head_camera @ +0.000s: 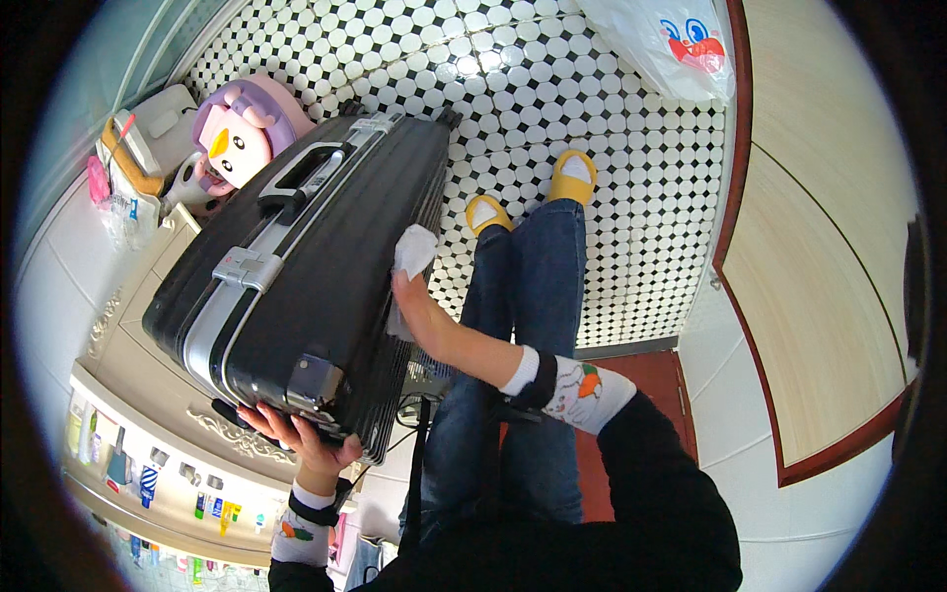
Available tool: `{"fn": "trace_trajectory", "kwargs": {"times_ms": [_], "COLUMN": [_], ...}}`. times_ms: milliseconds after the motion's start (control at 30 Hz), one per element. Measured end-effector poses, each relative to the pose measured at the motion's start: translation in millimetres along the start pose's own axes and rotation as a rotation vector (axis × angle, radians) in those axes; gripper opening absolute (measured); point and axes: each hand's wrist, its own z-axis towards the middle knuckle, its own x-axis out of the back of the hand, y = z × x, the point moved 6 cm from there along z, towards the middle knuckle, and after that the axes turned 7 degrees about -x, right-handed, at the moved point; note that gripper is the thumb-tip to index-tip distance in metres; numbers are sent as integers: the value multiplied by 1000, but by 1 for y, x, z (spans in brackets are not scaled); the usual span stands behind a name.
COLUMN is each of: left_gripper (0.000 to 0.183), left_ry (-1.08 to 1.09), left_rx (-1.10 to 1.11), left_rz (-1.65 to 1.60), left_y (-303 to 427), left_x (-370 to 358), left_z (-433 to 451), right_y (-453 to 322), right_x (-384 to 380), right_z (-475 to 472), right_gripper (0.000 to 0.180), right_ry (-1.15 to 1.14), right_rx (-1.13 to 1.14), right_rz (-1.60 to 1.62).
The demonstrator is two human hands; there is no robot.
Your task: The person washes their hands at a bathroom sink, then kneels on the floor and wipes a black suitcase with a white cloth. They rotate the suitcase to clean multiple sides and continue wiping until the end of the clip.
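A black hard-shell suitcase (325, 274) with a silver frame, metal latches and a top carry handle (296, 181) stands before me at a slant. My left hand (307, 444) is under its near end, fingers spread against the shell beside a shiny corner guard (314, 381). Against the suitcase's right face, my right hand (422, 311) presses a white cloth or wipe (416, 250). Part of that cloth shows above the fingers and part below them. The palm side of the right hand is hidden.
A pink and purple penguin-faced child's potty (240, 144) sits behind the suitcase. To the left is a cream cabinet (170, 296) with a shelf of tubes and bottles. A white plastic bag (666, 44) hangs by the wood-edged door (814, 244). Patterned tiles (644, 244) cover the floor.
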Motion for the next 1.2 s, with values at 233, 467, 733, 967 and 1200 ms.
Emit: {"fn": "trace_trajectory", "kwargs": {"times_ms": [233, 467, 733, 967, 1200], "left_gripper": [82, 84, 82, 78, 77], "left_ry": [34, 47, 32, 34, 59], "left_rx": [17, 93, 63, 90, 130], "left_rz": [20, 6, 1, -55, -128], "left_y": [2, 1, 3, 5, 13], "left_x": [0, -4, -2, 1, -6], "left_z": [5, -6, -5, -11, -34], "right_y": [34, 75, 45, -82, -26], "right_x": [55, 136, 83, 1, 84], "right_z": [102, 192, 110, 19, 142], "right_gripper": [91, 98, 72, 74, 62], "right_ry": [41, 57, 43, -552, -308], "right_rx": [-69, -307, -48, 668, 80], "right_rz": [43, 31, -229, -930, -885]}}
